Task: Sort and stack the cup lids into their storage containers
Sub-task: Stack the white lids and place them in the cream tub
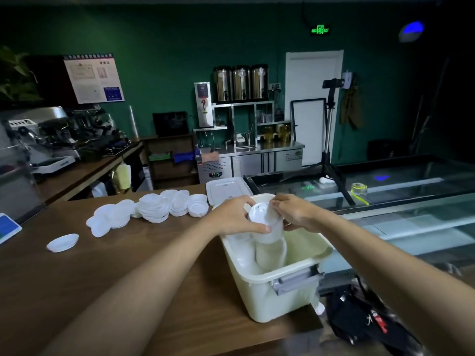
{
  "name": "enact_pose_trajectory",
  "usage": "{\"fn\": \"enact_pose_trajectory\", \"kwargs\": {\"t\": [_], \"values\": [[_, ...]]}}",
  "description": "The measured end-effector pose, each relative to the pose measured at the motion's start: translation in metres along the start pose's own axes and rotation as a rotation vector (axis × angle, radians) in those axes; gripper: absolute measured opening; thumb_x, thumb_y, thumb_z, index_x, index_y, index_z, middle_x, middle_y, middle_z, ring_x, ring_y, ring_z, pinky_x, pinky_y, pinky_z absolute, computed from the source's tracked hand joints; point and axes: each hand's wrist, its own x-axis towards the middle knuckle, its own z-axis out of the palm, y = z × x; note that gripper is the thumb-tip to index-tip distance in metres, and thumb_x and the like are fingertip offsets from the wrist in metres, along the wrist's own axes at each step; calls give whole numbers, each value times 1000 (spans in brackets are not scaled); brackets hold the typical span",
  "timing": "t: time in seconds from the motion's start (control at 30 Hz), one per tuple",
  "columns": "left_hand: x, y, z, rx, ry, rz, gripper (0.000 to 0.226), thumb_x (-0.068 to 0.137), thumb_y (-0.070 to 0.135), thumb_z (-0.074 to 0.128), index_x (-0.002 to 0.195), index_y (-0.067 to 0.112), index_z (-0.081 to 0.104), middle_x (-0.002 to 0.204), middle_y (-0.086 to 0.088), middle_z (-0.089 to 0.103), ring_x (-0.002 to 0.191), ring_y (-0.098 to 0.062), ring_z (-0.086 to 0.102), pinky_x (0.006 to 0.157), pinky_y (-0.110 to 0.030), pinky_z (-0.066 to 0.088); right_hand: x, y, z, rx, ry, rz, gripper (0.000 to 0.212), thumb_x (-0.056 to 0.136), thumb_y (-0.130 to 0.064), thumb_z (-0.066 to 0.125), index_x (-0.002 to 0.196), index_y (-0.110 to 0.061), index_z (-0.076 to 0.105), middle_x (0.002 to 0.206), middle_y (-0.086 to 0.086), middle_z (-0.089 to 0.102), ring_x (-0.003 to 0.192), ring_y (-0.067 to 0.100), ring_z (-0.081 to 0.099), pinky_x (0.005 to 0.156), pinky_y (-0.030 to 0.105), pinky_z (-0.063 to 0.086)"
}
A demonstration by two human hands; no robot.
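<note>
A stack of white cup lids (264,223) is held on its side over the pale yellow storage bin (272,299) at the counter's right end. My left hand (235,218) grips the stack from the left, thumb under it. My right hand (295,213) holds its far right end. More stacked lids (270,255) lie inside the bin. Several loose white lids (154,208) are heaped on the wooden counter (108,273) to the left, and a single lid (63,242) lies apart near the left edge.
The bin's flat white cover (226,188) lies behind it on the counter. A glass display case (401,201) runs along the right with a tripod (331,150) on it. A black bag (367,319) sits on the floor at lower right. An espresso machine (48,134) stands at far left.
</note>
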Motion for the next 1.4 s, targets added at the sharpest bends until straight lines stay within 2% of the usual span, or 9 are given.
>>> {"fn": "enact_pose_trajectory", "kwargs": {"t": [0.2, 0.37, 0.5, 0.57, 0.67, 0.87, 1.03, 1.17, 1.4], "values": [[16, -2, 10, 49, -42, -6, 67, 66, 63, 88, 118, 28, 64, 104, 7, 71, 98, -13, 67, 89, -37, 55, 16, 11, 7, -203, -20, 61, 31, 103, -12, 39, 116, -2, 64, 99, 15, 59, 87, 29, 50, 75, 37, 42], [24, -4, 22, 33, -28, -1, 72, 64, 66, 88, 91, 2, 67, 70, 2, 53, 65, -14, 48, 60, -34, 34, 18, 10, 8, -334, -39, 49, 43, 109, -18, 44, 150, -8, 50, 144, 15, 57, 129, 33, 56, 112, 41, 44], [25, -5, 25, 76, -38, 29, 67, 66, 70, 85, 68, 12, 52, 62, 1, 40, 59, -12, 38, 58, -32, 26, 15, 12, 1, -503, -42, -28, 43, 107, -24, 44, 149, -21, 52, 148, 6, 56, 133, 28, 54, 99, 31, 47], [26, -5, 25, 77, -33, 25, 56, 67, 69, 85, 88, 20, 67, 70, 6, 51, 70, -11, 49, 61, -30, 33, 16, 14, -2, -599, -33, -78, 32, 102, -21, 49, 131, -26, 63, 131, 5, 61, 125, 27, 58, 86, 28, 48], [26, -6, 21, 49, 9, 36, 82, 68, 66, 86, 134, 23, 63, 104, 8, 65, 99, -9, 58, 72, -22, 43, 14, 15, -7, -642, 0, -136, 51, 99, -23, 60, 150, -20, 53, 143, 9, 58, 134, 23, 53, 105, 36, 49], [31, -7, 22, 14, 83, 74, 64, 64, 61, 90, 112, 21, 76, 102, 4, 70, 102, -11, 59, 80, -24, 50, 11, 12, -15, -731, -20, -215, 34, 100, -41, 58, 95, -12, 76, 95, 11, 75, 99, 27, 67, 85, 44, 58], [37, -8, 20, -37, 25, 107, 47, 72, 54, 88, 97, 15, 81, 90, 4, 73, 80, -8, 61, 74, -32, 49, 14, 6, -19, -802, -72, -199, 44, 100, -52, 56, 96, -14, 77, 100, 11, 74, 92, 33, 73, 83, 48, 61], [40, -13, 18, -68, 7, 86, 35, 68, 52, 92, 92, 29, 82, 93, 12, 76, 88, -3, 66, 79, -28, 53, 15, 3, -15, -814, -95, -214, 45, 101, -50, 56, 93, -9, 74, 95, 15, 74, 89, 38, 69, 78, 48, 59], [46, -20, 26, -22, 6, 81, 44, 65, 49, 95, 96, 22, 79, 96, 9, 74, 93, -8, 66, 77, -22, 51, 20, 9, -9, -783, -97, -233, 39, 99, -47, 58, 87, -14, 77, 87, 9, 75, 84, 32, 70, 78, 45, 61]]}}
